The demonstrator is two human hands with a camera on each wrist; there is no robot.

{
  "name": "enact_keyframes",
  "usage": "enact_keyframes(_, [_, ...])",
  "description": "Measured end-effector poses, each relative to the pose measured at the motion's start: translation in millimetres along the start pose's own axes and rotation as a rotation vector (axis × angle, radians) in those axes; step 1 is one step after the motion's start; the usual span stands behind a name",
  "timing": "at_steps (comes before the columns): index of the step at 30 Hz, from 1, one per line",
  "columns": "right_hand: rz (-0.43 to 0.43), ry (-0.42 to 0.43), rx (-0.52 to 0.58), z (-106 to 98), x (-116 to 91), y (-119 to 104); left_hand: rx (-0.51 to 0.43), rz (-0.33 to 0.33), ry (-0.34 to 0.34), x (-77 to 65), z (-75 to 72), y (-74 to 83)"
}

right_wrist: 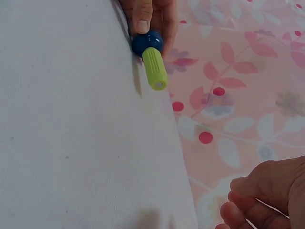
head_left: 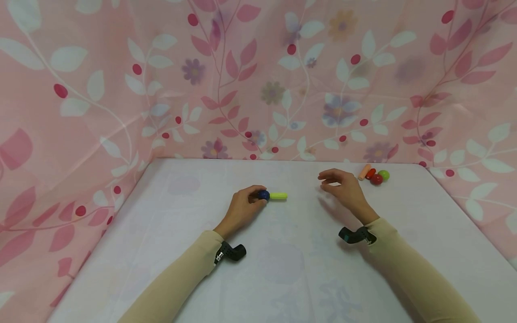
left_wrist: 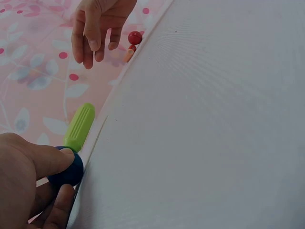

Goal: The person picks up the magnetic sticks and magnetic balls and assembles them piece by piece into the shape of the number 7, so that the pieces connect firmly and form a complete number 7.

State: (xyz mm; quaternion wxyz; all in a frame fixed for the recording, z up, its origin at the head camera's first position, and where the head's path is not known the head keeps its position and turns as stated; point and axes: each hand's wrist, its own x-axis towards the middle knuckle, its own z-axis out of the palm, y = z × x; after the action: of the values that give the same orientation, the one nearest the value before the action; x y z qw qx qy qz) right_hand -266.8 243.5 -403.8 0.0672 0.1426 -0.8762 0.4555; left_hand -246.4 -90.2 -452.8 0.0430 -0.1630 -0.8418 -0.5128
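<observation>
My left hand point(head_left: 244, 204) pinches a dark blue ball point(head_left: 264, 195) between thumb and fingers, over the white table. A short yellow-green ribbed rod point(head_left: 278, 196) is joined to the ball's right side, and its free end points toward my right hand. In the right wrist view the rod's end face shows a small pale disc. My right hand point(head_left: 341, 186) hovers above the table to the right, apart from the rod, its fingers loosely bent with nothing in them.
At the table's back right corner lie an orange rod point(head_left: 364, 172), a red rod point(head_left: 370, 174), a red ball point(head_left: 377, 179) and a green ball point(head_left: 383, 175), close together. A pink floral cloth point(head_left: 258, 89) hangs behind the white table point(head_left: 181, 269).
</observation>
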Motion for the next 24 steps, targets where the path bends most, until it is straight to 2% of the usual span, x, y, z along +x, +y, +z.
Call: enact_keyframes(24, [0.012, 0.097, -0.103, -44.6, -0.4, 21.2, 0.001, -0.024, -0.008, 0.7, -0.8, 0.7])
